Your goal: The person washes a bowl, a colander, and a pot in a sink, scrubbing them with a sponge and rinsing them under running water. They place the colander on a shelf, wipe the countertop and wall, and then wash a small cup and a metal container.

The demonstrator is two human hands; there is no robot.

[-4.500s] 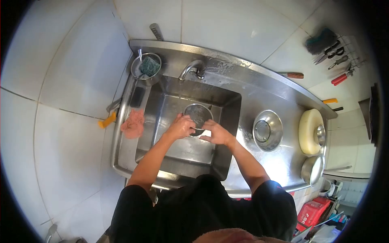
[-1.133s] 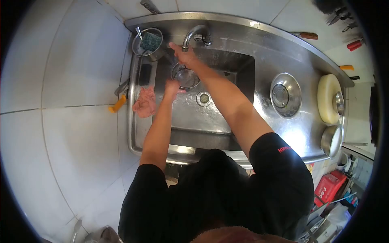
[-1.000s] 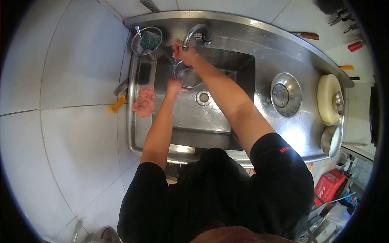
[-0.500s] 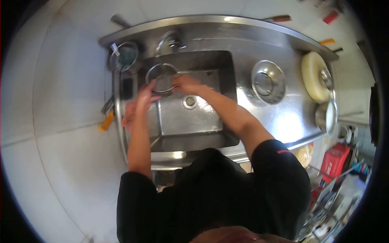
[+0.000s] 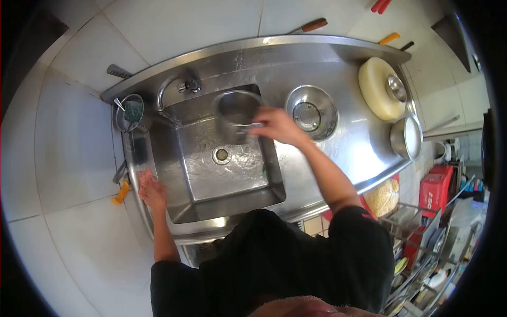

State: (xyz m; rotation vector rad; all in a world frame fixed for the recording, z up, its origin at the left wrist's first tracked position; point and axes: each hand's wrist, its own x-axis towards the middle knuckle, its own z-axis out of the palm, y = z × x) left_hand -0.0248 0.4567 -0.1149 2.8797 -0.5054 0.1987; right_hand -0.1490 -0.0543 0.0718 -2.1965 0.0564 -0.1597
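My right hand [image 5: 275,126] is closed on the handle of a round metal pot [image 5: 240,96], blurred by motion and raised over the back right of the sink [image 5: 193,182]. My left hand [image 5: 153,194] is down at the sink's left ledge, with a pinkish shape [image 5: 145,177] right at its fingertips. The fingers blend into that shape, and I cannot tell whether they grip it. Behind the sink, a curved faucet [image 5: 165,90] reaches over the basin. The wet basin floor has a round drain [image 5: 222,155].
A metal bowl [image 5: 323,100] stands on the counter right of the sink. Farther right are a thick pale round block [image 5: 369,90] with a small metal bowl [image 5: 396,87] on it, and a metal pot [image 5: 405,138]. A metal container [image 5: 127,113] with a green scrubber stands at the back left.
My left hand has left the pot and moved down to the left ledge. My right hand has carried the pot to the right across the sink. The camera view has shifted.
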